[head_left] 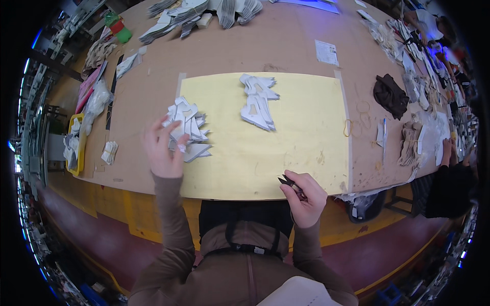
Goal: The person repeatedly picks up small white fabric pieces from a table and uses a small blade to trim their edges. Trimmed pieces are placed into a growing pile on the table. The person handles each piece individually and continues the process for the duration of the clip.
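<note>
My left hand (164,148), slightly smeared by motion, reaches with spread fingers to the left side of a loose heap of white cut fabric pieces (190,122). Its fingertips overlap the heap, and I cannot tell if they touch it. In my right hand (308,196) is a small pair of dark thread snips (287,180), blades pointing left, over the near edge of the yellow sheet (240,173). Toward the far middle of that sheet lies a neater stack of white cut pieces (258,104) with jagged edges and cut-out openings.
More grey-white stacks (199,15) lie at the far edge. Left are a green bottle (118,29), a yellow basket (75,162) and a small tied bundle (109,152). On the right are a dark cloth (391,97), rubber bands (357,120) and a pen (384,133). Another person (454,183) sits at far right.
</note>
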A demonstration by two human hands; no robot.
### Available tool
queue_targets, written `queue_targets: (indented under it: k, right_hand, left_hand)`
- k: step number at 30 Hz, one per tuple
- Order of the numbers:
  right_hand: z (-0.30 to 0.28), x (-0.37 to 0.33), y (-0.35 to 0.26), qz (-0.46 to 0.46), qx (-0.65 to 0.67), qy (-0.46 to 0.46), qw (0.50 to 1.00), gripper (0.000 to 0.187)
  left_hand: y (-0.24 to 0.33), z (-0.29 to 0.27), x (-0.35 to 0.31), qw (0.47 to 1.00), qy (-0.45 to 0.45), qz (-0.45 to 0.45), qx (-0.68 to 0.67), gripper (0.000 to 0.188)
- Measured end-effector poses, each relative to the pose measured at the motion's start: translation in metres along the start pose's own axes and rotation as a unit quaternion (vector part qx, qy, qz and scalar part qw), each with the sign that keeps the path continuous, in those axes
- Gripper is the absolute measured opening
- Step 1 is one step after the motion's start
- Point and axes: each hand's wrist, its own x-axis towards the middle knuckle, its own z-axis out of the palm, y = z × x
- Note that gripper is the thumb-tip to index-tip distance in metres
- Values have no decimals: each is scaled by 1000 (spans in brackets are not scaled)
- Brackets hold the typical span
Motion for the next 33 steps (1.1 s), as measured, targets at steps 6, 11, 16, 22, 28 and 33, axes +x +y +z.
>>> queue_targets:
  k: [6, 11, 16, 22, 28, 33]
  right_hand:
    - [5, 1, 6, -65, -63, -1, 996, 23]
    - [3, 1, 9, -136, -107, 1, 985, 23]
    - [-1, 2, 8, -234, -185, 1, 955, 25]
    - [-9, 1, 6, -271, -188, 51, 943, 27]
    - [-11, -4, 21, -169, -110, 122, 972, 31]
    - [-5, -14, 19, -141, -33, 106, 984, 34]
  left_hand:
    - [89, 16, -24, 796, -318, -93, -507, 20]
    - [94, 21, -28, 782, -340, -88, -516, 11]
    - [90, 19, -33, 807, -293, -75, -508, 7]
    - [77, 17, -35, 869, -176, -119, -447, 6]
    - [64, 50, 2, 907, -178, -117, -364, 19]
    - [49, 109, 16, 963, -105, -70, -239, 27]
